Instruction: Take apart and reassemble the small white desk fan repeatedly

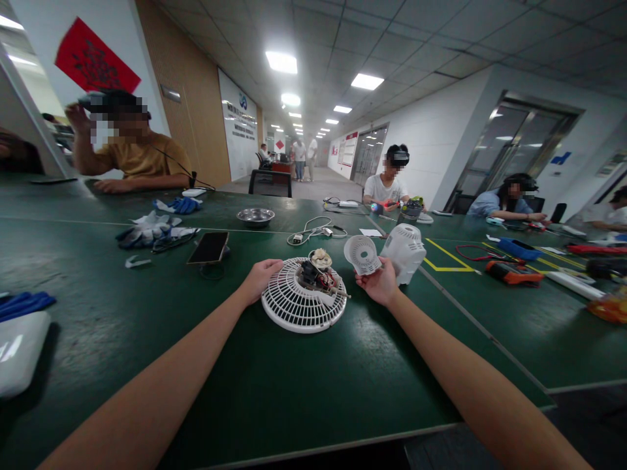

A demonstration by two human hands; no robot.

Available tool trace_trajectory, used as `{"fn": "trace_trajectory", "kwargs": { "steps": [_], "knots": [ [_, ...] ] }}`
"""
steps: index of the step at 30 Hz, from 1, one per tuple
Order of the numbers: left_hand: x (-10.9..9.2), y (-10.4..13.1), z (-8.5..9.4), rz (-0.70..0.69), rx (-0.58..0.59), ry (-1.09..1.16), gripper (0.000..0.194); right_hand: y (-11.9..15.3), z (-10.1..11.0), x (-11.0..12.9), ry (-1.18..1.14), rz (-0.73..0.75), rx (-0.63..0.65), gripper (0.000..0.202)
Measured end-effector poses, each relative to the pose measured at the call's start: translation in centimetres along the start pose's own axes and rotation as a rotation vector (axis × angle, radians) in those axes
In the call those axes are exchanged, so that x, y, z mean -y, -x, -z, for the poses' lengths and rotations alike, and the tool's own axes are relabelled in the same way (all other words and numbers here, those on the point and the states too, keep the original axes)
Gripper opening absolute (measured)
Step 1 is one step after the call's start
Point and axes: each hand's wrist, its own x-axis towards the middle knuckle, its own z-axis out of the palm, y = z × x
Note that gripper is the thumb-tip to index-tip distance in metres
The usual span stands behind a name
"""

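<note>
left hand (260, 281): fingers gripping 1 grille (294, 305) | right hand (379, 284): fingers grasping 1 vented cover (362, 254) | 1 housing (404, 250) beside

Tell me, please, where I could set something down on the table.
Bare: the table between left forearm and right forearm, nearer than the grille; also between white case, phone and left forearm. Crowded: around the phone and gloves, and at the grille, right hand and housing.

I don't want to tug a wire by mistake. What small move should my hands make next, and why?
I'd probably set the perforated cover on the bare green table, freeing the right hand to help steady the grille. Only the left hand is at its rim, and the wires beside the dark motor are exposed.
</note>
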Motion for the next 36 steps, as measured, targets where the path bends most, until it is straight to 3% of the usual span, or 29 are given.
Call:
{"fn": "trace_trajectory", "kwargs": {
  "steps": [13, 36],
  "knots": [
    [0.41, -0.32, 0.19, -0.022, 0.01, 0.01, 0.034, 0.35, -0.53, -0.1, -0.086, 0.061, 0.147, 0.04],
    [0.45, -0.38, 0.19, -0.011, 0.002, 0.006, 0.031, 0.69, -0.8, 0.01, -0.062, 0.046, 0.111, 0.039]
  ]
}}
